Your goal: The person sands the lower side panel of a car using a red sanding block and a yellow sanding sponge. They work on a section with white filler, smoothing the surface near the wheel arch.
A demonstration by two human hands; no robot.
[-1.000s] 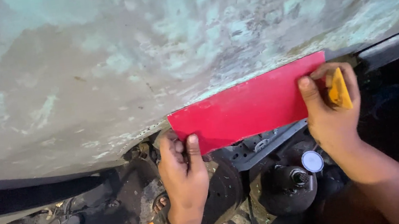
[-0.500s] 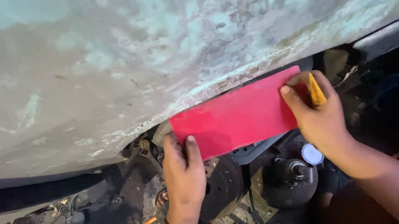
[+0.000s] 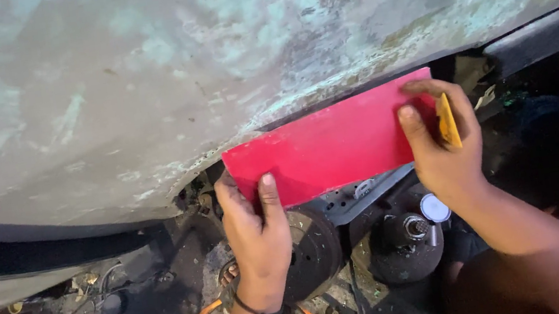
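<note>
1. Under the lip of the sanded car body panel (image 3: 142,111), a red rectangular sheet (image 3: 336,143) lies slanted, its top edge tucked against the panel's lower rim.
2. At its lower left corner the left hand (image 3: 256,237) pinches the sheet, thumb on the face.
3. At the right end the right hand (image 3: 443,152) presses the sheet and grips a yellow spreader (image 3: 447,122).
4. Compared with a second ago, the sheet has slid leftward along the rim, both hands going with it.
5. Below sit a brake drum (image 3: 314,250) and a wheel hub (image 3: 408,244).
</note>
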